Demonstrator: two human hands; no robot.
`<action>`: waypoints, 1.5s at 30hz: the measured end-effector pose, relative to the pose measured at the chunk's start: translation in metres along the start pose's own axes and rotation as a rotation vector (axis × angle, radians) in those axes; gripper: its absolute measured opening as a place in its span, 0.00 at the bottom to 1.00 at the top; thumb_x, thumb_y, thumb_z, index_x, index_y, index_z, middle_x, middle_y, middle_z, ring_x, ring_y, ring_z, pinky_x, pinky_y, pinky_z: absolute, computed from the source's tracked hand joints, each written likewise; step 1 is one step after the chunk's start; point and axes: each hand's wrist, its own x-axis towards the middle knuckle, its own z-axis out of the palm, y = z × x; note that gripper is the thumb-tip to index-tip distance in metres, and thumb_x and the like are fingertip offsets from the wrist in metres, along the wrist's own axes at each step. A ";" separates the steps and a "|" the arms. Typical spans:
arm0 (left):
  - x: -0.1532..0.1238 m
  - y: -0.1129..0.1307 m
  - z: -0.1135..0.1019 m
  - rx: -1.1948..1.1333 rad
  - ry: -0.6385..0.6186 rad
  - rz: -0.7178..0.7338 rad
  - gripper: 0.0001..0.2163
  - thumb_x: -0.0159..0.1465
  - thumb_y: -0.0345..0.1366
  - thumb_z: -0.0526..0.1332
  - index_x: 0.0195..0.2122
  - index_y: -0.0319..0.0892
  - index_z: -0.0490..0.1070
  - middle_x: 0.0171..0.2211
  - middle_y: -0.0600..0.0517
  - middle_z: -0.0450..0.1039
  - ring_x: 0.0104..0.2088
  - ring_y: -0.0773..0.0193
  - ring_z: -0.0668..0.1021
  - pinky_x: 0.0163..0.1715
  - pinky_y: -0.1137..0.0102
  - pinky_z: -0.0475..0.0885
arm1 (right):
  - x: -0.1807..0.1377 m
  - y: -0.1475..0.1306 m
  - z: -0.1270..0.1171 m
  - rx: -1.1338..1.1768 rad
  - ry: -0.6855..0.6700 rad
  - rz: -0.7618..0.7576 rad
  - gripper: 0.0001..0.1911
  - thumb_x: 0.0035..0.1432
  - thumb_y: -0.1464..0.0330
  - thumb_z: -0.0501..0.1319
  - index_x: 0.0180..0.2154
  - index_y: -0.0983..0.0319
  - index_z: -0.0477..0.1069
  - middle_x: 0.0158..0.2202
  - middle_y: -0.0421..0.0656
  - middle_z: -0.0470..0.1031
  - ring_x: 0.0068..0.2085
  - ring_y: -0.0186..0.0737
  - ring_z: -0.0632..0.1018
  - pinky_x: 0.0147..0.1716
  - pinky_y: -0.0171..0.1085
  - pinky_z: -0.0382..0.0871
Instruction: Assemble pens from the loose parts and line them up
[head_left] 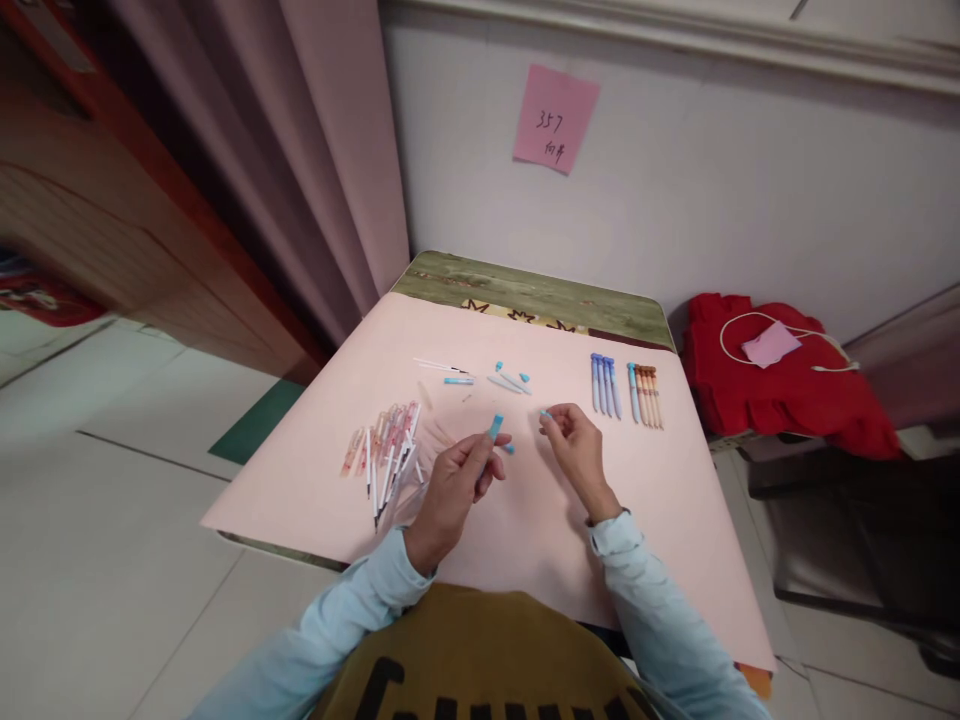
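My left hand is closed around a light blue pen barrel, which points up from between thumb and fingers. A small blue piece shows by its fingertips; whether it is held I cannot tell. To the right, my right hand pinches a small blue pen part, apart from the barrel. Just beyond the hands lie pale blue pen pieces, a blue pen top and another blue barrel. Thin white refills lie behind them.
Left of my hands, several pink-printed barrels and white refills lie heaped near clear plastic. Several blue-violet pens and brown-topped pens stand in rows at right. A red cloth sits beside the pink-covered table.
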 end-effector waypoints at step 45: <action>-0.001 -0.012 0.013 0.004 -0.197 0.171 0.11 0.68 0.41 0.57 0.45 0.41 0.73 0.36 0.48 0.77 0.34 0.65 0.75 0.38 0.70 0.70 | -0.026 -0.078 -0.022 0.453 -0.211 -0.038 0.23 0.56 0.59 0.67 0.52 0.58 0.68 0.33 0.40 0.76 0.32 0.36 0.77 0.32 0.36 0.73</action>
